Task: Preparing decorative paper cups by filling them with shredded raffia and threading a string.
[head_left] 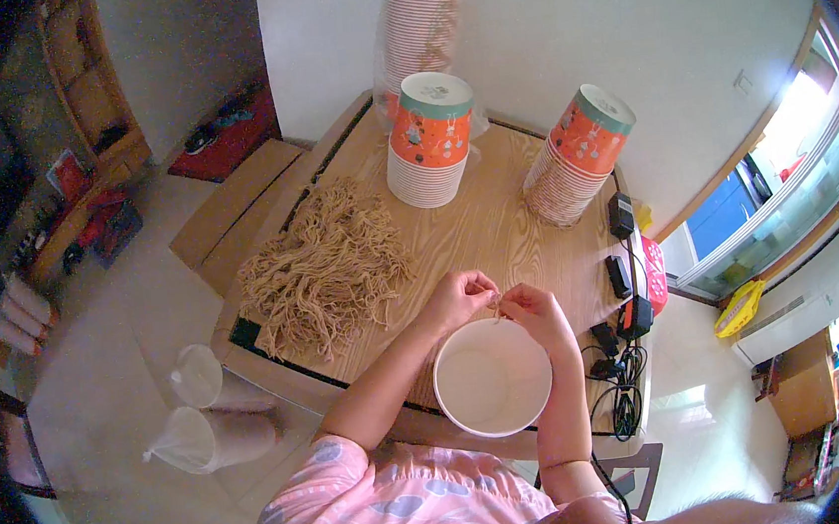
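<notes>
A white paper bucket (493, 379) stands at the near edge of the wooden table, its open mouth facing up. Over its far rim my left hand (463, 298) and my right hand (538, 315) meet, fingertips pinched together on a thin strand of tan twine (496, 307). How the strand passes at the rim is too small to tell. To the left lies a big loose heap of the same twine (325, 265). Farther back, a stack of upside-down paper buckets (431, 136), orange and green on top, stands on the table (482, 237).
A second upside-down stack (584, 148) leans at the right, with twine hanging around it. Behind stands a bagged stack (424, 27). Black adapters and coiled cables (631, 393) line the right edge. A cardboard box (236, 213) and bagged bucket stacks (196, 439) are on the floor left.
</notes>
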`<move>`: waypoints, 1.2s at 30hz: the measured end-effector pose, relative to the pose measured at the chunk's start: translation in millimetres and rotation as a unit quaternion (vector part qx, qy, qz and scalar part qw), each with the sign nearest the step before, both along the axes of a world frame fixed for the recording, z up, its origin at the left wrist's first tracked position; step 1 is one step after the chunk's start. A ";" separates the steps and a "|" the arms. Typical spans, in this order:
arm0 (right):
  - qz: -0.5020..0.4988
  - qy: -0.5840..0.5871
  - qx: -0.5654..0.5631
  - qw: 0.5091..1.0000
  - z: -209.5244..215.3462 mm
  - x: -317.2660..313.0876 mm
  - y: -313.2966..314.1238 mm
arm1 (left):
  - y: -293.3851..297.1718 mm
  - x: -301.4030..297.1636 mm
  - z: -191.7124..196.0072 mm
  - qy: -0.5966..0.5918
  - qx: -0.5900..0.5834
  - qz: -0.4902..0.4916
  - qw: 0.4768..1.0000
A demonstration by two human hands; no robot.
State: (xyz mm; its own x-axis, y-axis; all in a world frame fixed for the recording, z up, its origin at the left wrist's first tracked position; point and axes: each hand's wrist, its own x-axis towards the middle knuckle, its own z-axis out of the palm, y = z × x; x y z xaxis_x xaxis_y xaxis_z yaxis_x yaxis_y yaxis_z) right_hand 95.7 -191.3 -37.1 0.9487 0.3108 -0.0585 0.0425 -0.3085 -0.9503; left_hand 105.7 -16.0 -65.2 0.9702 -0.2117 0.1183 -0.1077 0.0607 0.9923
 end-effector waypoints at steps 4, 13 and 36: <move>0.011 0.025 -0.001 1.000 9.2 -3.9 4.2 | -1.6 1.6 -2.9 0.002 -0.042 0.012 0.999; -0.031 0.009 0.044 0.999 -0.5 -1.4 -0.7 | 0.8 -0.7 -0.9 0.013 -0.045 0.040 0.998; 0.000 -0.032 0.064 0.997 -1.5 -2.1 -1.5 | 6.4 2.4 -2.6 0.043 0.032 -0.121 0.991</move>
